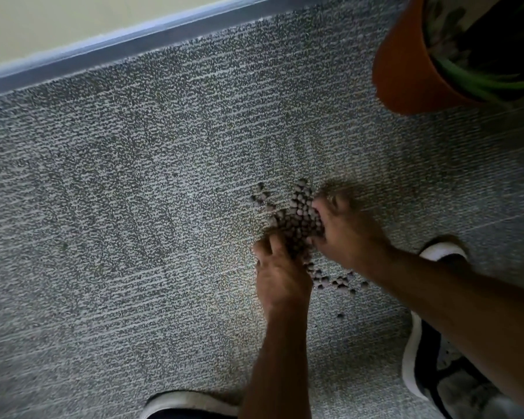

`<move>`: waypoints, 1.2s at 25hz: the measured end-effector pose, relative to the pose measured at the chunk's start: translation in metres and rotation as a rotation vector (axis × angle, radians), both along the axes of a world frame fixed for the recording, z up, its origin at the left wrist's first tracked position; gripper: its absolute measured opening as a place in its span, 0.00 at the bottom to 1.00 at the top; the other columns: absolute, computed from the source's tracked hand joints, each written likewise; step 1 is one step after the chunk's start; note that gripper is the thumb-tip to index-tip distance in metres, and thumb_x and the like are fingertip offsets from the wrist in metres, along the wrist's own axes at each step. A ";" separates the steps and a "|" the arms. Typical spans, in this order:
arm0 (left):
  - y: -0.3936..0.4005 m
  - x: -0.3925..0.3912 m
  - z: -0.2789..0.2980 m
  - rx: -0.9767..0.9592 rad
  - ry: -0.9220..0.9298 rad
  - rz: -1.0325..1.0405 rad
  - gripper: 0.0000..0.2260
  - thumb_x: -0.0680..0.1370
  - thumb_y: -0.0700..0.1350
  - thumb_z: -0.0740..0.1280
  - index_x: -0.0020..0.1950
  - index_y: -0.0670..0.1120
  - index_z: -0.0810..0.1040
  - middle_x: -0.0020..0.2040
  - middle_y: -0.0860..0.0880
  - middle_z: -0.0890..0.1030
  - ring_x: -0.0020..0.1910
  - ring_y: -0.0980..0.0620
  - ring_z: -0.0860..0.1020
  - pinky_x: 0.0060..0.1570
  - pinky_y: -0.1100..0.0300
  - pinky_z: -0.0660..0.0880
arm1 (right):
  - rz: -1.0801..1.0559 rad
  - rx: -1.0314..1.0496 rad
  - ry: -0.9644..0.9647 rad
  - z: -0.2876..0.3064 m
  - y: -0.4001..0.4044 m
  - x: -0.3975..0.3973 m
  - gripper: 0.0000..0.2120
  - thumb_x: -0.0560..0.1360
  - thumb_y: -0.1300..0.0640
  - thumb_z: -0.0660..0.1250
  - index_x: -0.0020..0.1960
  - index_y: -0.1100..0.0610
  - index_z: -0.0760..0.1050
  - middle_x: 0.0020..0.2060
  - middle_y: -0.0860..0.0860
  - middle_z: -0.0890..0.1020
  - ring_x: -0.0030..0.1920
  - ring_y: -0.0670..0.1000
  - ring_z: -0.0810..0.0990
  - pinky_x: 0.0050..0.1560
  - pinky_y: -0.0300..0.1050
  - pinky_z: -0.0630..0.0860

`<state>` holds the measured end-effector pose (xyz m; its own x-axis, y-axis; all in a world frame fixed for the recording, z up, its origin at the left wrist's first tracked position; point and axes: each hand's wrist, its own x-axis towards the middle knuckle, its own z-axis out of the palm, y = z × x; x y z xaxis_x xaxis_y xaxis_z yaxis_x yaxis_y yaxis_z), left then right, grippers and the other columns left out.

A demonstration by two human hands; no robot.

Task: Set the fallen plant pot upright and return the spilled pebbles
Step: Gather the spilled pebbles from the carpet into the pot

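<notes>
Head view: grey carpet (baseboard beyond); both hands' grips cup pebbles.

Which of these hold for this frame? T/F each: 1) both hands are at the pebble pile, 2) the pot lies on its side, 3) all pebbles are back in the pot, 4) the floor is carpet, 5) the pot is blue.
1) Both hands are at the pebble pile. True: the left hand and the right hand bracket the pebbles on either side.
2) The pot lies on its side. False: the plant pot stands upright at top right, with green leaves over its rim.
3) All pebbles are back in the pot. False: a pile and scattered strays remain on the floor.
4) The floor is carpet. True: grey textured carpet.
5) The pot is blue. False: it is orange.
</notes>
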<state>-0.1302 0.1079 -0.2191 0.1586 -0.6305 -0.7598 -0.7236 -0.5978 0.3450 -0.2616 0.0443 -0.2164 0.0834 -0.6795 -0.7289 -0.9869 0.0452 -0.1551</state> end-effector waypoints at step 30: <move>-0.059 -0.060 0.054 -0.573 0.212 0.372 0.10 0.76 0.38 0.72 0.49 0.53 0.79 0.48 0.57 0.78 0.47 0.59 0.79 0.45 0.65 0.78 | -1.274 -0.156 -1.135 0.102 -0.104 -0.111 0.07 0.67 0.58 0.77 0.44 0.55 0.85 0.42 0.54 0.87 0.48 0.54 0.87 0.46 0.38 0.81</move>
